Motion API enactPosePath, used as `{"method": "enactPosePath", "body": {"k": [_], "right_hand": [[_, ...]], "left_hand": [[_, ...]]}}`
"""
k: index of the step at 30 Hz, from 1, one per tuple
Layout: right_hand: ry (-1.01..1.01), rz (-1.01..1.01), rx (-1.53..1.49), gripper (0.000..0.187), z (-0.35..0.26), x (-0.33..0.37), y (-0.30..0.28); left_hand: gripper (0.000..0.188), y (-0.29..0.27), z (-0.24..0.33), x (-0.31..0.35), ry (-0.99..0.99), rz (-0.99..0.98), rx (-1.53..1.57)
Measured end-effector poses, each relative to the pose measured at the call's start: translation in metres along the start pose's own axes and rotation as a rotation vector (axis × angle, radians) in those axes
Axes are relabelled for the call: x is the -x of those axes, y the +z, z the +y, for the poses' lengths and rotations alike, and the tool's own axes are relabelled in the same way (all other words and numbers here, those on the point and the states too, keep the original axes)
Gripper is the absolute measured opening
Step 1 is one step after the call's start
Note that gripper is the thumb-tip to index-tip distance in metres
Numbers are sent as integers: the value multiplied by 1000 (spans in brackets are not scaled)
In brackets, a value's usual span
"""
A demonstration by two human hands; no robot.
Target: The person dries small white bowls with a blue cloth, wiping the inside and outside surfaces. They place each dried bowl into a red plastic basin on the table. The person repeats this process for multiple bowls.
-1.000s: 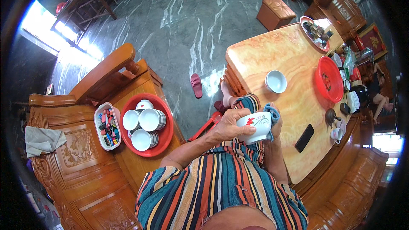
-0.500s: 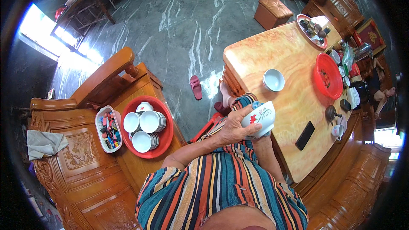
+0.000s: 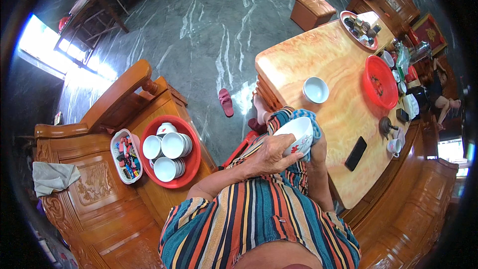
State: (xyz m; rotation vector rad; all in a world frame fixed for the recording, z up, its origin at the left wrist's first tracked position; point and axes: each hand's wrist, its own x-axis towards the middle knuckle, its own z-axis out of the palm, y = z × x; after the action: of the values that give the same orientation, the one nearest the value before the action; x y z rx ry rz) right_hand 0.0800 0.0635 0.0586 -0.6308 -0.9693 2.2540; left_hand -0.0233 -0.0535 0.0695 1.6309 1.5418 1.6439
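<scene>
Head view: striped shirt [image 3: 259, 219] nearest, cut off by the lower edge.
Left hand [image 3: 275, 150]: clasping the white bowl by its near outer side; most fingertips are hard to make out.
White bowl [image 3: 297, 137]: above the lap, near the worktop edge; tilted, red floral print partly covered by the thumb.
Right hand [image 3: 317, 150]: gripping the blue cloth against the bowl; fingers largely hidden behind it.
Blue cloth [image 3: 315, 128]: wrapped over the far rim and right side of the bowl; its extent inside cannot be told.
Worktop [image 3: 289, 67]: marble-patterned, to the right; near edge partly hidden by the right arm.
Phone [image 3: 356, 154]: black, lying flat on the worktop.
Second bowl [image 3: 315, 89]: white, upright on the worktop; whether another nests beneath is unclear.
Red basin [image 3: 190, 170]: on the wooden bench [image 3: 124, 199], at left; stacked white bowls [image 3: 169, 152] inside, lower ones hidden, count uncertain.
Basket [image 3: 126, 156]: pale, just beside the basin; small coloured contents too jumbled to name.
Slipper [image 3: 225, 102]: pink, on the floor.
Tray [image 3: 359, 30]: oval, at the worktop's far end; small dark contents indistinct.
Another person: legs [image 3: 442, 103] at far right, the rest dim.
</scene>
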Motion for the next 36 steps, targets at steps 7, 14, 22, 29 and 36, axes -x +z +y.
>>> {"method": "enactPosePath", "body": {"k": [7, 14, 22, 29, 36], "right_hand": [[-636, 59, 1087, 36, -15, 25, 35], [-565, -297, 1020, 31, -28, 14, 16], [-182, -33, 456, 33, -17, 14, -1], [-61, 222, -87, 36, 18, 11, -20], [28, 83, -217, 52, 44, 12, -43]], "left_hand": [[21, 0, -11, -4, -74, 29, -86], [25, -11, -15, 9, -404, -243, 135], [30, -20, 0, -2, -486, -110, 469], [33, -11, 3, -3, -544, 88, 662], [30, 14, 2, -3, -496, 217, 694]]}}
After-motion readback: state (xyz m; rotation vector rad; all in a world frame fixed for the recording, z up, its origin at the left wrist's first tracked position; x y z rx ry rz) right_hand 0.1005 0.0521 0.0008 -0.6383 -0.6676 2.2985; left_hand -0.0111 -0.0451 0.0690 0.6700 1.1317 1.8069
